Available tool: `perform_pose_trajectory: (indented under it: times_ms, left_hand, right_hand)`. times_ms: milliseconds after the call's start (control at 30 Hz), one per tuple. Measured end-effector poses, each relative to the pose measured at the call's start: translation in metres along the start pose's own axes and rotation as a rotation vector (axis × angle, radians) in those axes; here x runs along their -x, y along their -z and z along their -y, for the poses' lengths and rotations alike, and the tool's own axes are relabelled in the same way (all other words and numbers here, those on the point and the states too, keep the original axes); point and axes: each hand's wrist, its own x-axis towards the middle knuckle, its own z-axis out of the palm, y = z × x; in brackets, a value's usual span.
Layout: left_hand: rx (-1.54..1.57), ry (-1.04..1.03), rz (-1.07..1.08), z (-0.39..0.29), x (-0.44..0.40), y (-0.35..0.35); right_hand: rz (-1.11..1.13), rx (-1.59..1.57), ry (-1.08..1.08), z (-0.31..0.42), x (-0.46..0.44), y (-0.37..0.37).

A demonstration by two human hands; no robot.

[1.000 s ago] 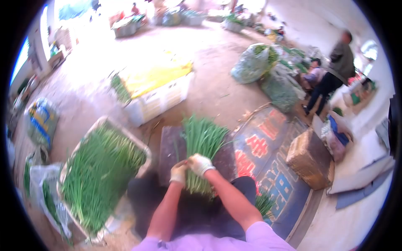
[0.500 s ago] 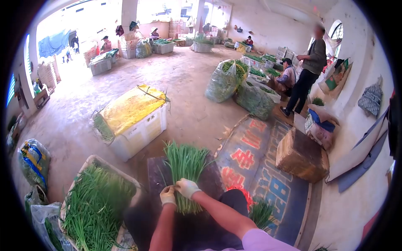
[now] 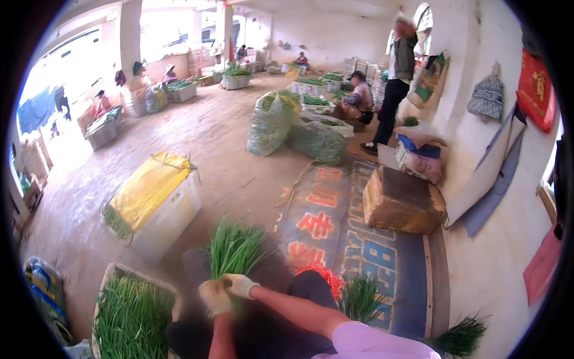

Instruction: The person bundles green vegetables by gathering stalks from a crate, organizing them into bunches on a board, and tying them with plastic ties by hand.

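A bunch of long green chives [image 3: 234,248] lies on a dark board [image 3: 194,263] in front of me, its leafy tips pointing away. My left hand [image 3: 215,298], in a pale glove and a little blurred, is closed at the near side of the bunch. My right hand [image 3: 240,286], also gloved, is closed over the stalks right beside it, the two hands touching. The stalk ends are partly hidden and smeared. Red plastic strips [image 3: 327,281] lie by my knee, next to another green bunch [image 3: 362,299].
A crate of loose chives [image 3: 113,272] stands at my left. Ahead is a white crate [image 3: 170,215] under yellow sheeting. A brown box [image 3: 400,203] sits on the lettered panel [image 3: 353,239] at right. Farther back are stuffed bags [image 3: 269,128], a standing person [image 3: 394,90] and seated people.
The view has turned right, so the surroundings have shifted left. My hands have drawn together at the stalks, and the bunch looks narrower. The standing person has raised an arm.
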Motion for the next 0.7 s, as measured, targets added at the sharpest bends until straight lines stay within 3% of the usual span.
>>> perform_pose_trajectory:
  times_ms: [33,67,100,133,267,300,367,467,500,567,700]
  left_hand:
    - [0.026,-0.039,-0.025,-0.010,-0.006,0.003]
    - [0.018,-0.059,0.011,-0.020,-0.012,0.002]
    - [-0.014,-0.060,0.036,-0.025,-0.017,0.011]
    - [-0.087,-0.043,0.054,-0.025,-0.016,0.013]
    - [-0.066,-0.125,0.078,-0.024,-0.004,0.024]
    - [-0.159,-0.061,-0.012,-0.032,0.004,0.026]
    - [-0.137,-0.016,0.065,-0.028,0.026,0.003]
    - [-0.226,0.184,0.183,-0.026,0.003,0.018]
    - [-0.182,0.193,0.119,-0.019,0.002,0.014]
    - [-0.110,0.254,0.124,-0.018,-0.009,0.024]
    - [-0.087,0.331,0.173,-0.001,-0.008,0.024]
  right_hand:
    - [-0.026,-0.109,0.054,0.011,0.004,0.001]
    - [0.068,-0.196,-0.022,0.020,0.004,0.006]
    - [-0.012,-0.168,0.117,0.002,-0.002,-0.001]
    - [0.085,-0.167,0.104,-0.002,-0.005,0.000]
    - [0.178,0.264,-0.015,-0.006,0.001,-0.001]
    - [0.160,0.366,-0.065,0.007,0.008,0.001]
    - [0.002,0.428,-0.045,-0.017,0.022,0.006]
    - [0.002,0.229,0.101,-0.028,-0.003,-0.001]
    - [0.054,0.165,0.152,-0.026,-0.008,0.000]
    - [0.127,-0.070,0.078,-0.032,-0.022,-0.008]
    - [0.162,-0.071,0.007,-0.045,-0.041,-0.025]
